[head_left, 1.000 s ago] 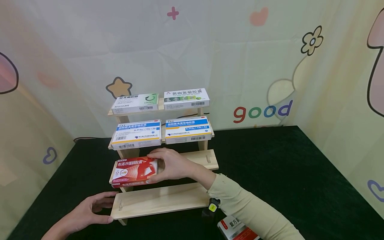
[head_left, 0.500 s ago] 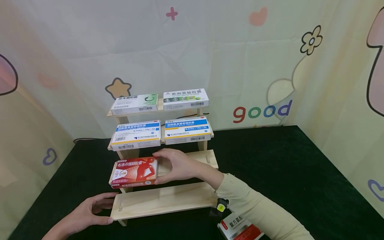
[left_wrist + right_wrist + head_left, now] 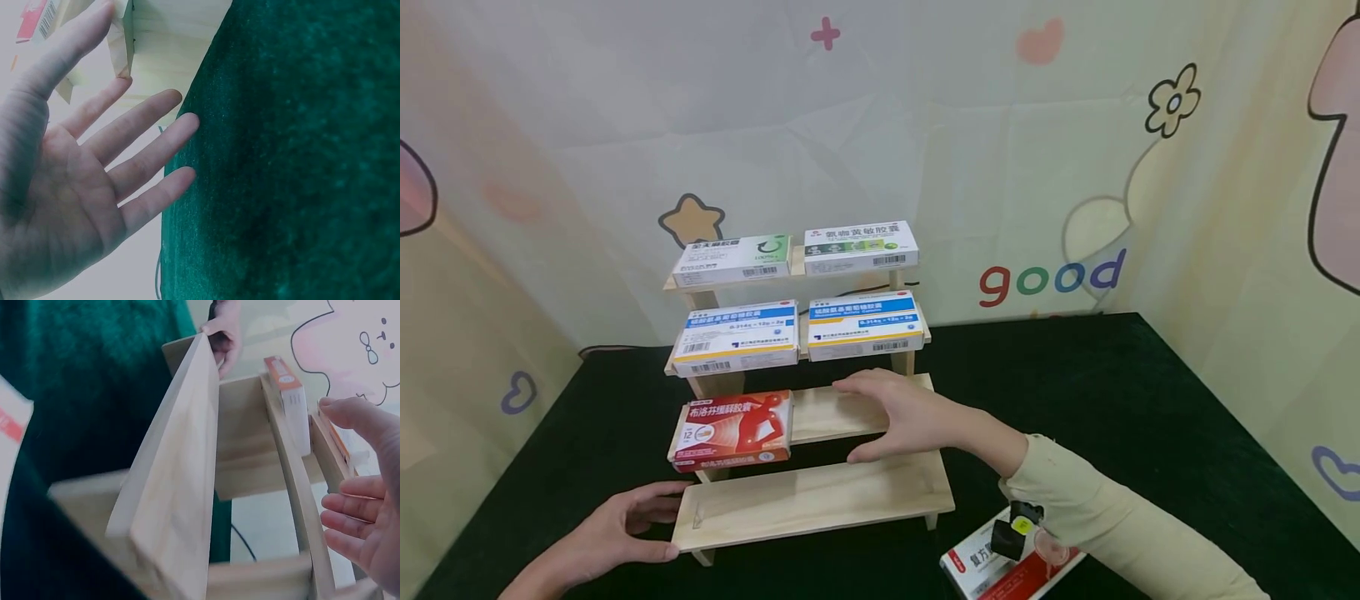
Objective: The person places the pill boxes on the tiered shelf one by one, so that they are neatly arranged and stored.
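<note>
A stepped wooden rack (image 3: 820,492) stands on a dark green cloth. My left hand (image 3: 613,533) holds the left end of its lowest board, thumb at the front corner and index finger at the back one. In the left wrist view the left hand's (image 3: 94,162) other fingers are spread straight. My right hand (image 3: 917,417), fingers extended and holding nothing, hovers over the right part of the second-lowest board. To its left, a red medicine box (image 3: 733,431) lies on that board. The right wrist view shows the right hand (image 3: 365,500) apart from the boards.
Two blue-and-white medicine boxes (image 3: 737,337) lie on the board above. On the top board are two white-and-green boxes (image 3: 861,247). A white-and-red medicine box (image 3: 977,558) lies on the cloth at front right, partly under the right forearm. A printed curtain (image 3: 1030,167) hangs behind.
My right hand has let go of the red medicine box and drawn away to the right. The box stays on the board's left side. My left hand keeps its place on the rack.
</note>
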Available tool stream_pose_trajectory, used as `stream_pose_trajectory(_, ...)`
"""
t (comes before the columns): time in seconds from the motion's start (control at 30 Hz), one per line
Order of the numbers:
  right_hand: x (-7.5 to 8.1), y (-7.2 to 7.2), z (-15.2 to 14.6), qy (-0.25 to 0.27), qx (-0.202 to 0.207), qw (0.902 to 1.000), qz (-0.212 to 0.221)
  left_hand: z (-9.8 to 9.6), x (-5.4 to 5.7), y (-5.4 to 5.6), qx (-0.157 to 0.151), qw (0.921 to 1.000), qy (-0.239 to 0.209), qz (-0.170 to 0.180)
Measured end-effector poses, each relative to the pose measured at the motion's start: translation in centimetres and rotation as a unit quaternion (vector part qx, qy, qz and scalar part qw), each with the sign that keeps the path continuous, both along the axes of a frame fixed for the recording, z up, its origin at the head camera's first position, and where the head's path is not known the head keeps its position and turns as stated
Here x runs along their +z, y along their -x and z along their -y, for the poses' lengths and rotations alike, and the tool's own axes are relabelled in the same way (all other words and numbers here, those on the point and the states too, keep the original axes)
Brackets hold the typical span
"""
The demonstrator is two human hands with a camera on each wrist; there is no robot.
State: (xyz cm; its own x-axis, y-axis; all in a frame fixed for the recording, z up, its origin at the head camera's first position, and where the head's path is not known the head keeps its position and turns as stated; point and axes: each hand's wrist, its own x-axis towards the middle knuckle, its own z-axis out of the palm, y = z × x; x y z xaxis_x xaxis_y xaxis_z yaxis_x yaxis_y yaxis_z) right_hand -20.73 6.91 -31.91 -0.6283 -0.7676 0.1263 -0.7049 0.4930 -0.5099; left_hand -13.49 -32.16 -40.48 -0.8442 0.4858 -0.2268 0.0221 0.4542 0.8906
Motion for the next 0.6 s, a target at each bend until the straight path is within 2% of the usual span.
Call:
stream_pose_trajectory(0.23,0.0,-0.3,-3.7,-0.01,-0.007,0.9998,-0.018,0.0,0.0,0.1,-0.007,1.0,-0.005,-0.003)
stream_pose_trajectory(0.6,-1.1,-1.7,-10.0,-0.001,-0.055,0.9983,0.017,0.0,0.0,0.0,-0.001,1.0,0.006,0.003)
